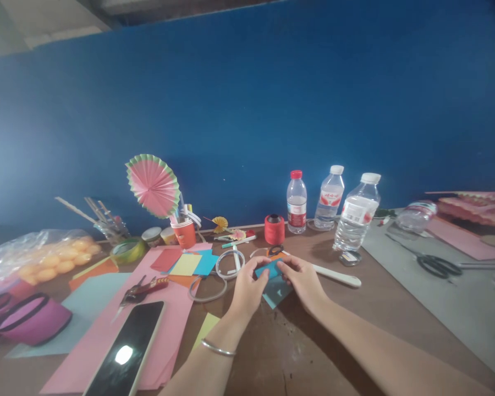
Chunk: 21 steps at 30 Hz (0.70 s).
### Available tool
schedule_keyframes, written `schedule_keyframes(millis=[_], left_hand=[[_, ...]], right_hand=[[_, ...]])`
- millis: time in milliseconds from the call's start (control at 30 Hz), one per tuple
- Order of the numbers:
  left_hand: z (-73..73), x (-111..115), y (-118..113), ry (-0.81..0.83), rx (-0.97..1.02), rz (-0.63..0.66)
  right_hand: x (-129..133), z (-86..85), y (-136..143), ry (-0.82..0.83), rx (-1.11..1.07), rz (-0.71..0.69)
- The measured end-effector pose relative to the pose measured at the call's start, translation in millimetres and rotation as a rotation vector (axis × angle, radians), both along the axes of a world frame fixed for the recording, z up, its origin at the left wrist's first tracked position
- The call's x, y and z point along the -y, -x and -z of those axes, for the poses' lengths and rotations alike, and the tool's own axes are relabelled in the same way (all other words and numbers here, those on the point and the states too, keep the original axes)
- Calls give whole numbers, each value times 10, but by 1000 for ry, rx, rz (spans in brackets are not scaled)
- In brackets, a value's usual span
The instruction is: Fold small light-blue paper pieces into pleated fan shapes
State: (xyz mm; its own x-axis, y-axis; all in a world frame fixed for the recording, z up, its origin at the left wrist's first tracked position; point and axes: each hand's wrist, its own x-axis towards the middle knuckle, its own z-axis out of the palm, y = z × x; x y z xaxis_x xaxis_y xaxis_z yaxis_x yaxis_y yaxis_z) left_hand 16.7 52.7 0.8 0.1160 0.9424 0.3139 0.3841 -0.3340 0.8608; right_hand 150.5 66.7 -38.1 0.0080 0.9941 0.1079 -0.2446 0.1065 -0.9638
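Between my two hands is a small piece of blue paper (269,269), held above the brown table. My left hand (249,283) pinches its left part with thumb and fingers. The right end is gripped by my right hand (303,279), thumb on top. Under the hands lies a teal sheet (277,294), partly covered by them. Just behind is a pair of orange-handled scissors (276,251), partly hidden. A silver bangle (218,347) circles my left wrist.
A phone (126,352) rests on pink sheets (181,308) at the left. Three bottles, one a red-capped bottle (297,212), stand behind, near a red thread spool (274,230). Black scissors (439,266) lie on a grey mat (416,297). A paper fan (153,184) stands in a cup (184,235).
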Motion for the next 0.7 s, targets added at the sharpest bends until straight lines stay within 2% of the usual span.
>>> schedule_keyframes(millis=[100,267,500,700], left_hand=[[11,-1,-14,1,30,28],[78,-20,-20,171,109,42],[77,-16,-11,155,71,15],[76,-20,-6,159,45,15]], right_hand=[[-6,17,-1,-9,34,15],[-4,13,-9,5,58,22],[28,-64,-37,-8,102,16],[25,-59,-47,-37,138,19]])
